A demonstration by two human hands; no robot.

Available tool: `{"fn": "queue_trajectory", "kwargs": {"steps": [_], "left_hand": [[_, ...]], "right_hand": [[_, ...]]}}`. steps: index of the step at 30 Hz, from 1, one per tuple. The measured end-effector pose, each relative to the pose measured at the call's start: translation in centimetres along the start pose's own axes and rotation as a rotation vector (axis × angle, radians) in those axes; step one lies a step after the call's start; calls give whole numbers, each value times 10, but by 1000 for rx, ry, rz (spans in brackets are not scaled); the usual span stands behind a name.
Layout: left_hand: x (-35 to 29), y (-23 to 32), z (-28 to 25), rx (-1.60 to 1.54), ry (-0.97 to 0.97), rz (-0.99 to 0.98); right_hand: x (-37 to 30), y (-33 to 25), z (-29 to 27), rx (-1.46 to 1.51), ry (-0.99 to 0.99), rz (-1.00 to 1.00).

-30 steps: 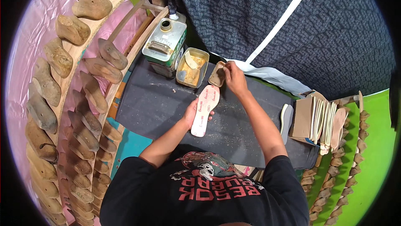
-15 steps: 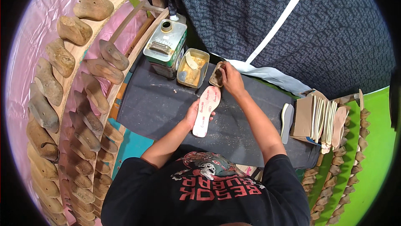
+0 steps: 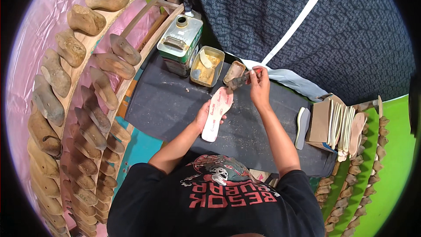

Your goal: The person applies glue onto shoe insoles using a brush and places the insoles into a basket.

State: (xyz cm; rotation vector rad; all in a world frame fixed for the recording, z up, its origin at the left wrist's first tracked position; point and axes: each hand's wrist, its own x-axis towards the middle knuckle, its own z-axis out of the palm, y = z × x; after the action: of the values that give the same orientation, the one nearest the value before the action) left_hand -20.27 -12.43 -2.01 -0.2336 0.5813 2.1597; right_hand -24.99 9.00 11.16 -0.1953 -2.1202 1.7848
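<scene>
My left hand (image 3: 203,115) holds a pale pink insole (image 3: 215,116) with red print, its wide end pointing away from me. In my right hand (image 3: 259,86) is a brush (image 3: 238,82), dark and crusted, with some red near my fingers. The brush's tip is at the insole's far end; whether it touches I cannot tell. Just behind the brush sits a small tan container (image 3: 237,65), partly covered by it. Left of that stands a larger rectangular tub (image 3: 221,57) with yellowish residue and a pale scrap inside.
A metal can (image 3: 184,33) stands at the back left of the dark tabletop (image 3: 166,110). On the right are a grey-and-cream sole (image 3: 301,127) and a cardboard box (image 3: 320,125) of stacked soles. Wooden shoe lasts (image 3: 57,72) fill racks at left. A patterned curtain (image 3: 351,31) hangs behind.
My right hand has come out of the small container and moved right, lifting the brush to the insole's far end. My left hand keeps the insole nearly still. The view has shifted slightly.
</scene>
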Motion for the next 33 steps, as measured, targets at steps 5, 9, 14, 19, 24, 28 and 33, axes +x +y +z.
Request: {"fn": "queue_trajectory", "kwargs": {"steps": [5, 9, 14, 19, 24, 28, 33], "left_hand": [[0, -4, 19, 29, -65, 7], [-4, -8, 36, -6, -119, -16], [-21, -6, 32, -17, -99, 42], [-29, -10, 28, -95, -60, 54], [-42, -28, 37, -61, -138, 15], [-44, -40, 31, -36, -214, 85], [-64, -44, 79, -282, 52, 91]], "right_hand": [[-22, -21, 0, -125, -327, 50], [-19, -34, -2, -386, -163, -350], [-64, -52, 12, -348, -283, -414], [-96, -63, 17, -364, -463, -528], [-47, -59, 1, -355, -228, -448], [-78, -59, 5, -440, -311, -641], [-137, -64, -3, -293, -472, -604]]}}
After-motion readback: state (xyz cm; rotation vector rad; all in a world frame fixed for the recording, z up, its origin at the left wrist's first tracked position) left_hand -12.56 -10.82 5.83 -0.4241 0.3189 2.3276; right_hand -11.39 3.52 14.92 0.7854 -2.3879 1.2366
